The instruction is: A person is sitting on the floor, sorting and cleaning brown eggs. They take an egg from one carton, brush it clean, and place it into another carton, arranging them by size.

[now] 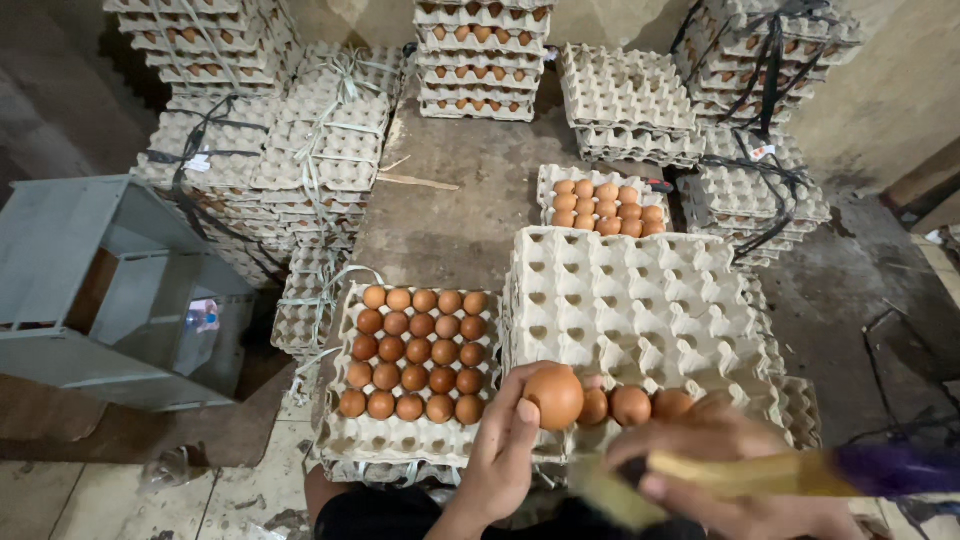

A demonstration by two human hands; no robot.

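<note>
Hands sit low in the head view, close together over the near edge of a grey pulp egg tray point(640, 300). The left hand point(500, 455) is curled around a brown egg point(555, 396), fingertips and thumb pinching it from below and the side, so the egg stands just above the tray's front row. The right hand point(715, 450) is closed on a yellow stick-like tool point(740, 475) with a blurred purple end, which runs crosswise to the right; its exact kind cannot be told. Three more eggs point(630, 405) lie in the tray's nearest row, just right of the held egg and touching the line of the right hand's knuckles. Empty cups spread away from the hands, up and to the right. A part-filled tray of brown eggs point(420, 350) lies just beside, to the left, nearer the left hand. Tied stacks of empty trays point(320, 140) stand well beyond.
</note>
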